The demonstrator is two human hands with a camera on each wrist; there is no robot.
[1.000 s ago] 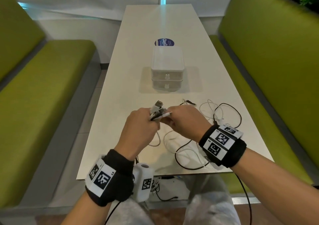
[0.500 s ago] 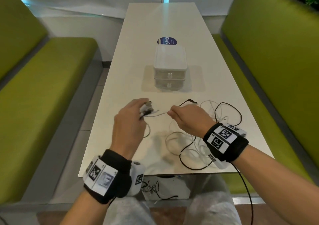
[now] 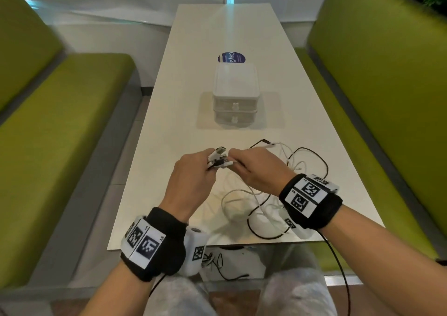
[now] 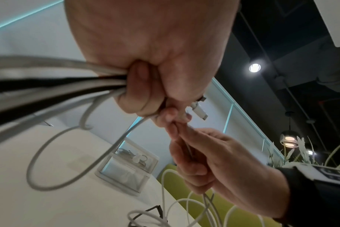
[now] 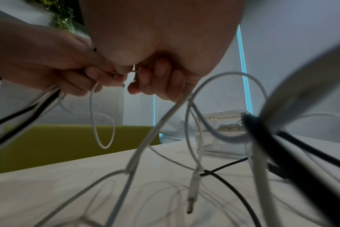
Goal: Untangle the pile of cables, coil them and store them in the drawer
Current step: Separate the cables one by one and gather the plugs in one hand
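Hands back together since half-second ago: left hand (image 3: 191,180) clenches cable plug bundle (image 3: 217,159); right hand (image 3: 256,168) pinches white cable end beside it. Cable pile (image 3: 278,194) near-right on table (image 3: 169,146); drawer unit (image 3: 235,93) farther, closed.

1. Looks like a cafe or office canteen booth: long white table (image 3: 242,32) with green padded benches at 9 o'clock (image 3: 60,131) and 3 o'clock (image 3: 377,78).
2. Round blue sticker (image 3: 231,57) on the tabletop at 12 o'clock.
3. Exposed dark ceiling, pendant lamps (image 4: 288,139), plants (image 4: 301,155) behind the seating.
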